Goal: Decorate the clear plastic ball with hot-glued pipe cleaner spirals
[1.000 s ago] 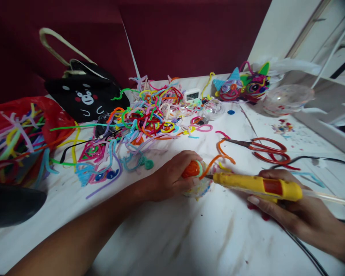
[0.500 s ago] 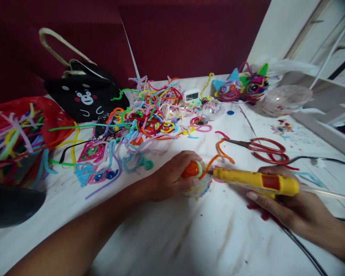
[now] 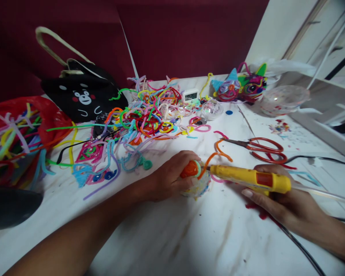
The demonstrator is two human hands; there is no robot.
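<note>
My left hand (image 3: 172,172) grips an orange coil (image 3: 189,169) with a pale green rim, resting over a clear, colour-specked piece (image 3: 197,188) on the table. From the coil an orange pipe cleaner (image 3: 209,160) trails up and to the right. In my right hand (image 3: 278,199) is a yellow glue gun (image 3: 244,177), a clear glue stick coming out of its back end. Its nozzle points left and sits at the edge of the coil; whether it touches cannot be made out.
Red-handled scissors (image 3: 266,147) lie beyond the glue gun. A heap of pipe cleaners (image 3: 149,115) fills the back middle, near a black bag (image 3: 86,92) and a red bag (image 3: 50,117). Decorated faces (image 3: 251,86) and a clear bowl (image 3: 286,99) stand back right. A black cable (image 3: 301,247) runs front right.
My right hand and the glue gun have shifted slightly left and up, with the nozzle nearer the coil's pale green rim. My left hand keeps its hold. The view has moved slightly.
</note>
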